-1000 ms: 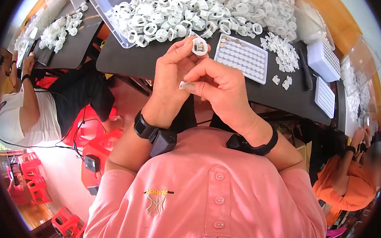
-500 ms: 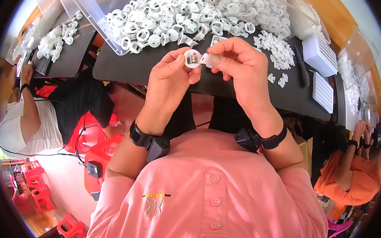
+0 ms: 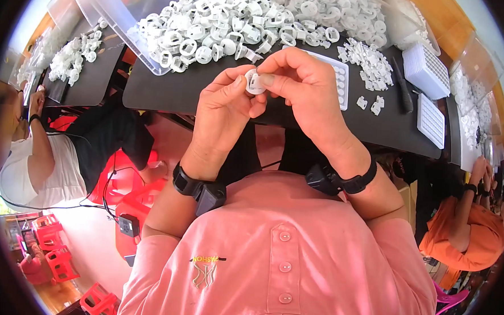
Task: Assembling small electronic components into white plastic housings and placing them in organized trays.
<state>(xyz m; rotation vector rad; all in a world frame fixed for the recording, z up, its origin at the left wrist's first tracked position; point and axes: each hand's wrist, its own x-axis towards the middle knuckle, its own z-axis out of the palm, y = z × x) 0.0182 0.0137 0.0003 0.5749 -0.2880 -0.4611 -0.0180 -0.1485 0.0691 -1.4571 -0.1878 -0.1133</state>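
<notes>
Left hand (image 3: 222, 103)'s pinching a round white housing (image 3: 254, 83), right hand (image 3: 308, 86)'s touching it, can't tell if it's gripping anything; white tray (image 3: 342, 82)'s peeking out behind that one.

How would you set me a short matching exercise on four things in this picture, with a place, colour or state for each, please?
Things:
1. Left hand
2. Long black tool
3. Stack of white trays
4. Wearer's shirt

Place, colour or state:
A. On the table, just beyond a single tray
B. Pink, with buttons down the front
C. Holding a round white part
D. Lying between the pile of small white pieces and the stack

Right pairs: 1-C, 2-D, 3-A, 4-B
</notes>
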